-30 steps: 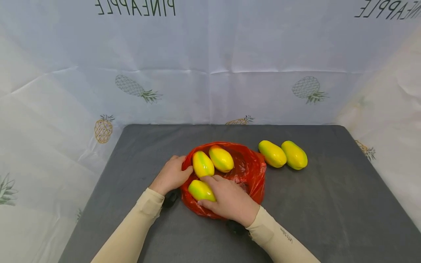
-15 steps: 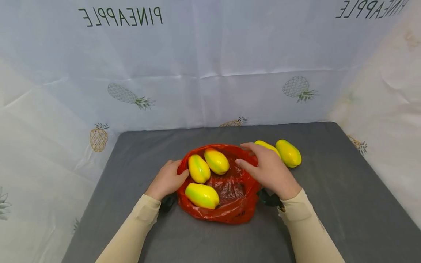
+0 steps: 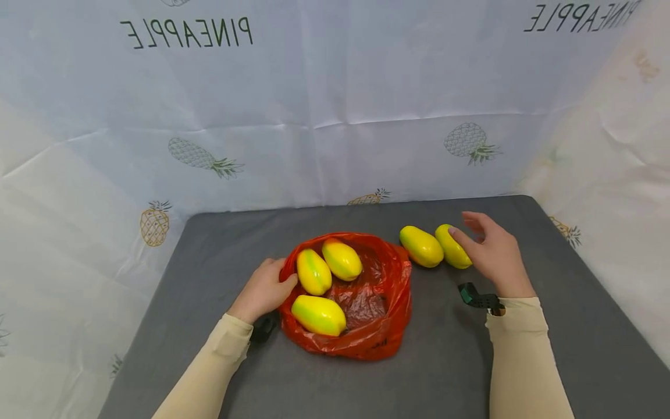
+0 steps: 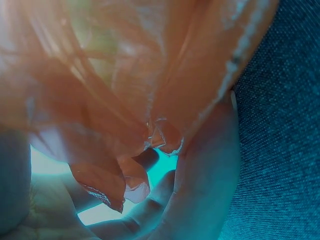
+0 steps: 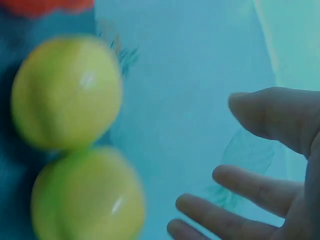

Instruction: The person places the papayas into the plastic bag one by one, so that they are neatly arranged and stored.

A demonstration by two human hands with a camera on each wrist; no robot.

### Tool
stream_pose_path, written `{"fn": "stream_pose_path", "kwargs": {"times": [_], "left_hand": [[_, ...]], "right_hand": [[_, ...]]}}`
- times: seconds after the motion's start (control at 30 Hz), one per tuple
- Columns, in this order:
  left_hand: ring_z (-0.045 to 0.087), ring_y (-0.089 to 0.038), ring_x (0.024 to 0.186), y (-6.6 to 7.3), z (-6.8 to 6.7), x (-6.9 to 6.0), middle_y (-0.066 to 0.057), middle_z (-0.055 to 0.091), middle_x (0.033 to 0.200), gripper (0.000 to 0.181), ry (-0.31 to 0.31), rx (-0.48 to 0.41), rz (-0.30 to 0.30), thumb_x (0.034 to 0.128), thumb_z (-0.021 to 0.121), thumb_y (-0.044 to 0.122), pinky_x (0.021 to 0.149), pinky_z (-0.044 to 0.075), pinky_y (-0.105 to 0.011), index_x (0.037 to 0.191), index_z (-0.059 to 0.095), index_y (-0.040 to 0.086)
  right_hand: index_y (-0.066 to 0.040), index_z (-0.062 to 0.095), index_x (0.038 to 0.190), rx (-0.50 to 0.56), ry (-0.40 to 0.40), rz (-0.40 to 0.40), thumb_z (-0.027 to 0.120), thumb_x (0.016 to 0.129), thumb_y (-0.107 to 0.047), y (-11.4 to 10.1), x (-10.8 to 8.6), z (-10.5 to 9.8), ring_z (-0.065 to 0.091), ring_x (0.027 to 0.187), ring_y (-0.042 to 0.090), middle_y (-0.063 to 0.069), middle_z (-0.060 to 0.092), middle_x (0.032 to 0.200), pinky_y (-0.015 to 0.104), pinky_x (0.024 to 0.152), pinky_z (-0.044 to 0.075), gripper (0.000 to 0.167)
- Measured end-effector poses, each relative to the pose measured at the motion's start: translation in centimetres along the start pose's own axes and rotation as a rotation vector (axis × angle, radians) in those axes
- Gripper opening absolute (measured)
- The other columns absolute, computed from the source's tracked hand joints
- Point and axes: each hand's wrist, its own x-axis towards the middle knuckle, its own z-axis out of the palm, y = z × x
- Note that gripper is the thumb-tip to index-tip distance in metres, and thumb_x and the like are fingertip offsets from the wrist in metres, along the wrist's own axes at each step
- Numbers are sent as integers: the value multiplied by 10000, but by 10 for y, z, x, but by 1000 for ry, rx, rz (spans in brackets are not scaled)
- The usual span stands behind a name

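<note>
In the head view a red plastic bag point(image 3: 399, 294) lies with its mouth spread wide. Inside it, toward the left, are three yellow-green papayas, among them the front papaya point(image 3: 319, 315). My left hand point(image 3: 264, 289) grips the bag's left rim, thumb over the edge; the left wrist view shows crumpled bag film point(image 4: 110, 95) between thumb and fingers. Two more papayas lie side by side beyond the bag's right: a left one point(image 3: 421, 247) and a right one point(image 3: 452, 247). Over the right papaya's far side hovers my right hand point(image 3: 494, 256), fingers spread, holding nothing.
All of this stands on a dark grey table point(image 3: 434, 361). A pale curtain point(image 3: 335, 157) printed with pineapples rises behind the table's back edge and along both sides. A small dark device point(image 3: 478, 298) is strapped at the right wrist.
My right hand has let go of the front papaya inside the bag, left the bag and swung right to the outside papayas. The left hand keeps its grip on the rim.
</note>
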Motion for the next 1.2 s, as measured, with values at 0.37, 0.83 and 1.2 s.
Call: {"fn": "stream_pose_path", "kwargs": {"times": [0.37,0.83,1.2], "left_hand": [[616,-285,1024,-4,1,1,-159,653,1234,388,-6,9,-10,1036,637,334,874,599,-446,1315,706,74],[634,-294,1013,-4,1,1,-182,649,1259,429,-12,24,-6,1036,635,338,886,611,-469,1348,689,49],[647,-308,1042,-3,1,1,-191,654,1283,424,-8,22,0,1041,623,329,919,609,-496,1352,690,49]], "right_hand": [[-24,257,1701,-43,-124,123,498,1051,-693,31,14,7,454,1463,574,383,405,1628,725,1088,469,963],[20,304,1669,-106,-168,147,491,1054,-688,35,20,15,471,1414,584,409,397,1613,718,1092,468,955],[19,323,1662,-105,-174,148,497,1062,-666,33,19,17,443,1438,585,385,367,1650,730,1118,439,927]]}}
